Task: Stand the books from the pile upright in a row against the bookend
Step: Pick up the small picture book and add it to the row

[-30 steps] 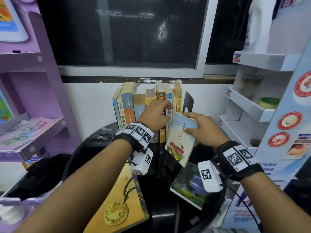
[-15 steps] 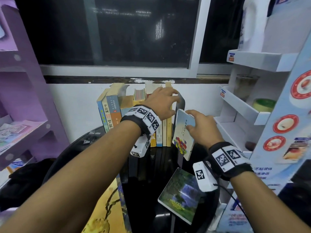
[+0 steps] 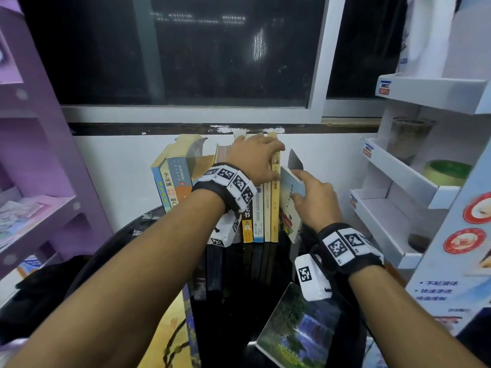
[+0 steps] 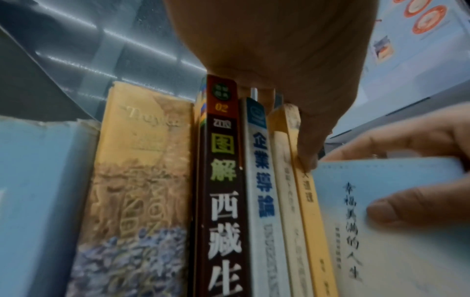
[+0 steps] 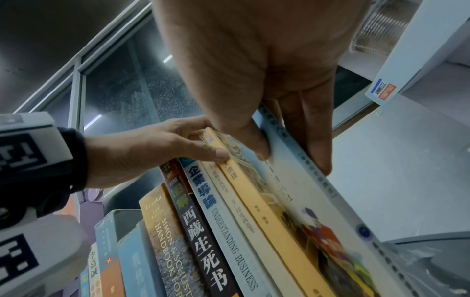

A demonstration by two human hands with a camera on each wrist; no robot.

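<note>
pale-blue book held near upright (cover facing the row) by right hand.

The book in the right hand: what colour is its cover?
The book is pale blue fading to cream; left wrist view.

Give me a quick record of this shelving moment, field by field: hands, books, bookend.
Left hand: grips the tops of the row of books, steadying it
Right hand: pinches the pale blue book, tilted, at the row's right end
Bookend: upright, just right of the row
Unshelved: waterfall-cover book lies flat on the table
</note>
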